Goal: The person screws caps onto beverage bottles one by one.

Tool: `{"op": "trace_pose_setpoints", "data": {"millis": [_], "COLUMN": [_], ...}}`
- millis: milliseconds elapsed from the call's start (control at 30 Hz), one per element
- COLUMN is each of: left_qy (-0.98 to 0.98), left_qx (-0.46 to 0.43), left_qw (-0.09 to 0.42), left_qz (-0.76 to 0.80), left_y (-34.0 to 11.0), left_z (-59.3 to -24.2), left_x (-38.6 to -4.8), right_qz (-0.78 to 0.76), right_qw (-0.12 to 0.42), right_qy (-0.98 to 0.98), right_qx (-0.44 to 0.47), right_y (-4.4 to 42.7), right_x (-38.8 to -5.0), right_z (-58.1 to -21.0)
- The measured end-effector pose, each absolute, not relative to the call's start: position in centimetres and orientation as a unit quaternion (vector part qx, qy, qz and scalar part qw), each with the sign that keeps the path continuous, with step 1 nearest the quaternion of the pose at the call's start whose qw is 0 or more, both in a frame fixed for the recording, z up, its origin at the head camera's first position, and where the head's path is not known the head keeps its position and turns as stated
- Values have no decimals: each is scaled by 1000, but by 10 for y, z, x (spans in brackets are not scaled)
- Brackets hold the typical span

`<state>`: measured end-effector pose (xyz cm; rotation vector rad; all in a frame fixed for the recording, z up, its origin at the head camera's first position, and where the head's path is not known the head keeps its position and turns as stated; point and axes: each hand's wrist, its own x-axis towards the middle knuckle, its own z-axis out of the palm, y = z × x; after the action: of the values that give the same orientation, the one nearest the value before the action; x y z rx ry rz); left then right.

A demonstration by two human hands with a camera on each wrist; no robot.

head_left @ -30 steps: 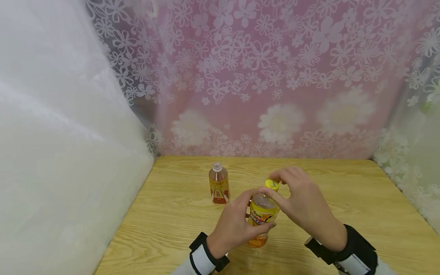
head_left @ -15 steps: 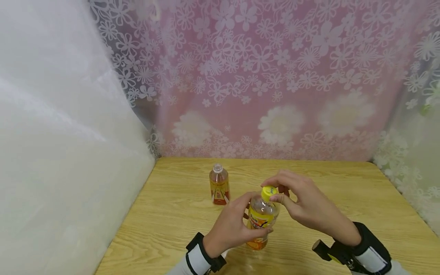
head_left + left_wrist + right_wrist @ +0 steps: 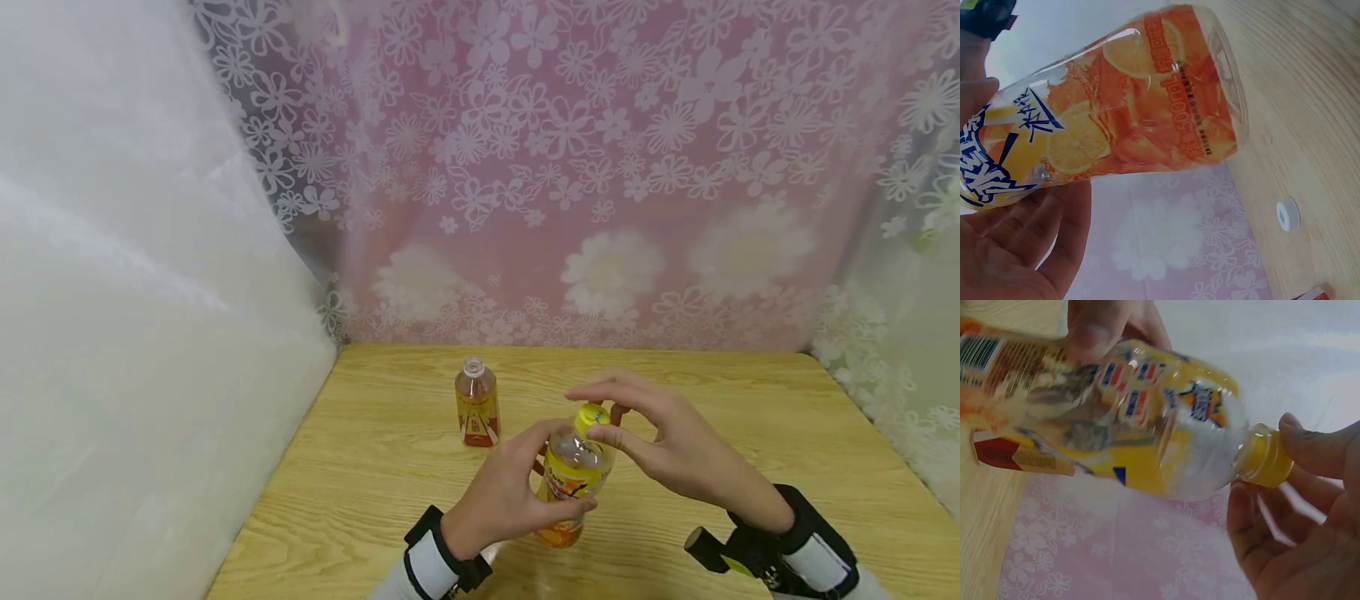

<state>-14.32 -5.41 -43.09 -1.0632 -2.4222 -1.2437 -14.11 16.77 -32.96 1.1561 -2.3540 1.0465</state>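
Note:
In the head view my left hand (image 3: 504,490) grips a clear plastic bottle (image 3: 570,479) with a yellow-and-orange label. Its fingers wrap the far side and the thumb lies across the front. At the top, my right hand (image 3: 667,433) pinches the yellow cap (image 3: 591,419), which sits at the bottle's neck. The right wrist view has the thumb on one side of the cap (image 3: 1267,456) and a fingertip on the other. Whether the bottle's base touches the table cannot be told. Behind, to the left, an uncapped bottle (image 3: 477,408) of reddish drink stands upright.
A wooden table (image 3: 390,483) carries everything. On it, in the left wrist view, lies a small white cap (image 3: 1288,214), near a red corner of something at the frame's edge. Flowered pink sheeting (image 3: 525,208) hangs behind, and white sheeting (image 3: 150,292) rises on the left.
My right wrist has turned and shifted right and down, and its fingers have spread around the yellow cap. The left hand's grip on the bottle stays nearly the same, slightly lower.

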Motion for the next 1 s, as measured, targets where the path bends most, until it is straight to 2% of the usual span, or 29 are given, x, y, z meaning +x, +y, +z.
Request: {"op": "trace_pose_setpoints", "data": {"millis": [133, 400, 500, 733, 833, 900, 1000], "left_qy": [-820, -810, -813, -795, -770, -764, -786], "left_qx": [-376, -364, -365, -361, -351, -326, -248], "left_qw": [103, 100, 112, 86, 121, 170, 230], "left_qz": [-420, -450, -441, -480, -520, -530, -518], "left_y": [-56, -53, -53, -78, -106, -132, -177], "left_z": [-429, -432, -432, -423, -412, -404, -391], "left_x": [-144, -140, -139, -133, -134, -140, -158], "right_qz": [367, 308, 307, 332, 332, 323, 295], "right_qw": [151, 233, 241, 178, 154, 137, 86], "right_qy": [-799, -804, -807, -829, -842, -854, -882], "right_qx": [451, 452, 442, 414, 396, 384, 358], "right_y": [168, 161, 160, 167, 177, 184, 193], "right_x": [-144, -140, -137, -135, -142, -152, -169], "right_z": [-328, -330, -330, -326, -329, -339, -365]}}
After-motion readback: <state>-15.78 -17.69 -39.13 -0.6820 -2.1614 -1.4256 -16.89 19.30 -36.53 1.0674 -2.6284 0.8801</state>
